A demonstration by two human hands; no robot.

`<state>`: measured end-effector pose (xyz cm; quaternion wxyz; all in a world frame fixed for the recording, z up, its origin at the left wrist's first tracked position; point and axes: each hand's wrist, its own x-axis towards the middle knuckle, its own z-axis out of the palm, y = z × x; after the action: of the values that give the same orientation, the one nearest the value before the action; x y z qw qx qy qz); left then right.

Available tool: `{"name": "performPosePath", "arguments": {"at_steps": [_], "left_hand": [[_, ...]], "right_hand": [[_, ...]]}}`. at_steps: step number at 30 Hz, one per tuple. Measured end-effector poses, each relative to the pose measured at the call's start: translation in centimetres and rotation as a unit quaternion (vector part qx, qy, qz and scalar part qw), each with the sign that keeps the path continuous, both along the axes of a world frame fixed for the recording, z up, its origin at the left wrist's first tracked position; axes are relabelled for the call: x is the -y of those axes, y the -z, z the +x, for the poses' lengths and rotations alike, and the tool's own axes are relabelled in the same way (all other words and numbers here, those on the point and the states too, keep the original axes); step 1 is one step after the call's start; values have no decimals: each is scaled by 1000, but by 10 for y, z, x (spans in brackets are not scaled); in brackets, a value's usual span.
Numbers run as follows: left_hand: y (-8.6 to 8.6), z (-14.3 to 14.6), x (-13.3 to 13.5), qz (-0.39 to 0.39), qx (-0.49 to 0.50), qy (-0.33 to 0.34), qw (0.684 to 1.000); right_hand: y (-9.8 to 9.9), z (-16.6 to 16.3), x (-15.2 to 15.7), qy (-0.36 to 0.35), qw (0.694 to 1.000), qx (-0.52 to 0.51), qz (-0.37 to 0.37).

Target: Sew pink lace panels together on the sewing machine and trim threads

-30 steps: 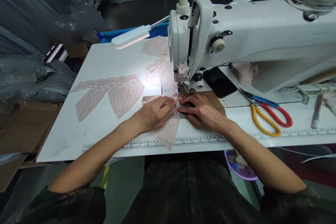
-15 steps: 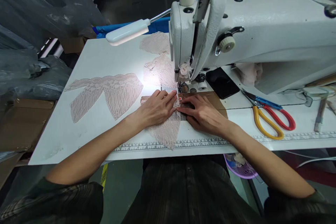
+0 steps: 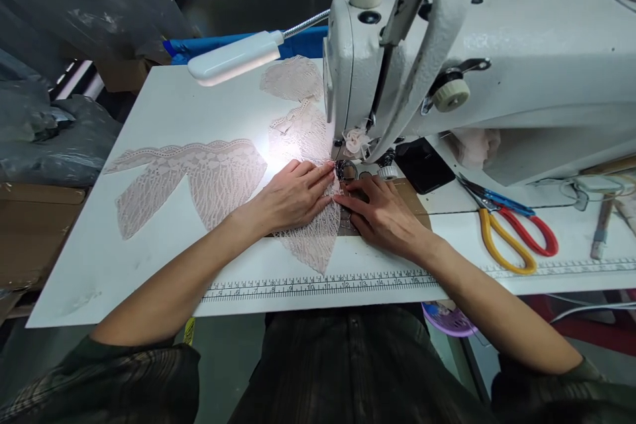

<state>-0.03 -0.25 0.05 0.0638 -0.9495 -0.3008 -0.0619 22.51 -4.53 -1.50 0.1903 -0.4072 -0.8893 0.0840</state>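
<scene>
My left hand (image 3: 291, 197) lies flat, fingers stretched out, on a pale pink lace piece (image 3: 311, 238) in front of the presser foot (image 3: 344, 169) of a white sewing machine (image 3: 447, 66). My right hand (image 3: 380, 212) lies flat beside it on the right, fingertips on the lace edge near the needle. The lace runs under the foot and comes out behind it as more sewn lace (image 3: 298, 129). Both hands press the fabric to the white table (image 3: 149, 112).
A larger lace piece (image 3: 199, 175) lies to the left. Behind stands a white gooseneck lamp (image 3: 231, 66). Right of the machine lie a black phone (image 3: 422, 164) and red and yellow scissors (image 3: 514, 238). A printed ruler (image 3: 318, 285) runs along the front edge. A purple basket (image 3: 444, 321) hangs below.
Both hands have slid forward with the lace towards the presser foot, and less lace hangs over the ruler. The view has moved closer to the machine.
</scene>
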Motion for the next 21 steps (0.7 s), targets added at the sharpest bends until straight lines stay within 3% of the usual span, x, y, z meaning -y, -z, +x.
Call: {"name": "performPosePath", "arguments": {"at_steps": [21], "left_hand": [[11, -1, 3, -59, 85, -32, 994]], "right_hand": [[10, 2, -2, 4, 999, -41, 6]]}}
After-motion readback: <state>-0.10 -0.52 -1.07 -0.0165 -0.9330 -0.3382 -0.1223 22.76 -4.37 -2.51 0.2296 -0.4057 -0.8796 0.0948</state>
